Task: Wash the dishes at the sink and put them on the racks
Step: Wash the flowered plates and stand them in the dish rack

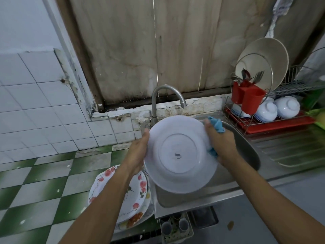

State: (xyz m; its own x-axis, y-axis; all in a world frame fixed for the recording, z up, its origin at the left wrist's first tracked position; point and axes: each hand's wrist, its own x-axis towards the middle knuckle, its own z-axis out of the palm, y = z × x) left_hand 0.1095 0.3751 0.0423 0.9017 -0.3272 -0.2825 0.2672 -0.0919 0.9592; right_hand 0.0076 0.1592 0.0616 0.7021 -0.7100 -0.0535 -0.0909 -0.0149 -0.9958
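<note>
Our left hand (138, 152) grips the white plate (177, 154) by its rim, right hand (219, 143) pinching a blue cloth (217, 125) against it (probably wet, so it could slip).

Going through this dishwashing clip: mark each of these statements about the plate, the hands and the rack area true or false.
1. The white plate shows its underside to the camera. True.
2. The right hand holds a yellow sponge. False: it holds a blue cloth against the plate's rim.
3. The left hand grips the plate's left edge. True.
4. The red cutlery holder is empty. False: cutlery stands in it.
5. Floral plates are stacked left of the sink. True.
</note>
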